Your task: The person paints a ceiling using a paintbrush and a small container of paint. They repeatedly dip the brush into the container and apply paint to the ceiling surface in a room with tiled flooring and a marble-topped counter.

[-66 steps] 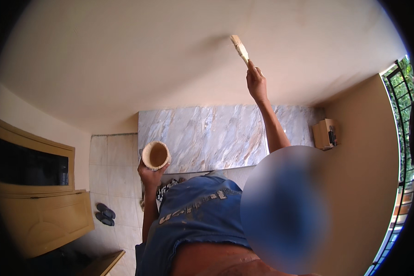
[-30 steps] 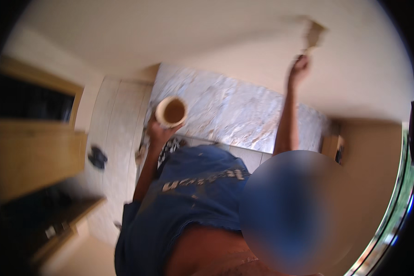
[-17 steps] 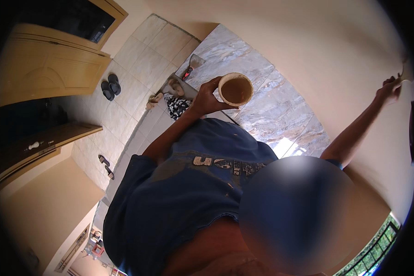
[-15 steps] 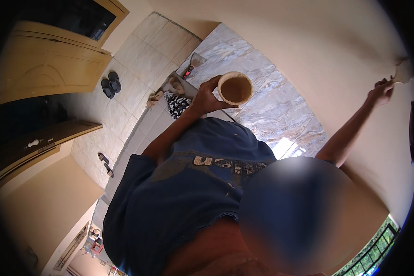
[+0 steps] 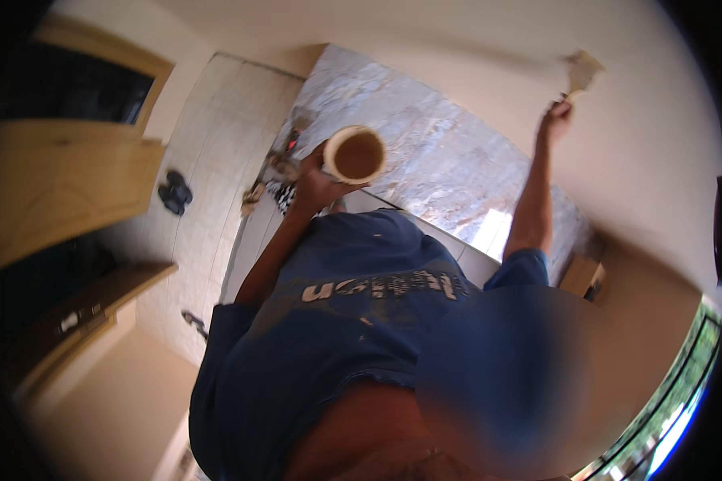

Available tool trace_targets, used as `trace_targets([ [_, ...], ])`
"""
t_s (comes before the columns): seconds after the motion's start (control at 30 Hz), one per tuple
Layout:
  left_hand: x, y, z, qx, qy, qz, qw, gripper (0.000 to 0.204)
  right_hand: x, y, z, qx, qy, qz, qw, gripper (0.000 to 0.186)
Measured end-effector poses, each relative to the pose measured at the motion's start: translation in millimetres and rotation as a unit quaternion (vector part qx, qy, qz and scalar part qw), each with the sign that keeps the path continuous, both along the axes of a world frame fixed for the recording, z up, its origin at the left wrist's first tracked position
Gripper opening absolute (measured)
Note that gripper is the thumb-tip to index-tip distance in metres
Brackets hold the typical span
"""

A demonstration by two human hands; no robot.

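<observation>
My left hand (image 5: 319, 183) is wrapped round a round, pale-rimmed tub (image 5: 358, 155) in front of my body. Its open top faces up and shows a brownish filling, probably paint. Stretched far out to the right, my right hand (image 5: 557, 120) grips the pale handle of a wide, flat paintbrush (image 5: 583, 72). The brush's broad end fans out over the beige wall (image 5: 489, 88); motion blurs it, and I cannot tell if it touches the surface.
Grey marbled tiles (image 5: 409, 120) run below the wall. Slippers (image 5: 175, 192) lie on the floor at left, near a wooden door (image 5: 64, 184). A patterned cloth (image 5: 282, 195) and footwear lie behind my left arm. A brown box (image 5: 583, 276) stands at right.
My right hand and the brush have swung left from the far right edge, across the wall. The tub in my left hand sits further left in view, and the whole view has shifted.
</observation>
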State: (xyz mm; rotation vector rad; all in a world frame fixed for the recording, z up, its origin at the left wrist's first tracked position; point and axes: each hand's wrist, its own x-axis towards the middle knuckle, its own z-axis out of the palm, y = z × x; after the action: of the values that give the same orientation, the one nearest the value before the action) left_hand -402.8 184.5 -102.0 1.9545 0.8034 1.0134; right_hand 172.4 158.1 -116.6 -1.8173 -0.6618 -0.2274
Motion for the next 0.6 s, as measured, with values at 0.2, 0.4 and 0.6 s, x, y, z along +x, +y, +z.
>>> trace_targets([
  [0.2, 22, 0, 14, -0.074, -0.007, 0.001, 0.997, 0.074, -12, -7, -39, -0.057, 0.026, -0.029, 0.998, 0.031],
  [0.4, 40, 11, 16, -0.108, -0.026, -0.024, 0.994, 0.072, -3, -23, -74, -0.094, 0.094, -0.028, 0.991, 0.033],
  [0.6, 42, 11, 16, -0.071, 0.027, -0.022, 0.997, 0.069, 15, -62, -123, -0.137, 0.094, -0.064, 0.984, 0.036],
])
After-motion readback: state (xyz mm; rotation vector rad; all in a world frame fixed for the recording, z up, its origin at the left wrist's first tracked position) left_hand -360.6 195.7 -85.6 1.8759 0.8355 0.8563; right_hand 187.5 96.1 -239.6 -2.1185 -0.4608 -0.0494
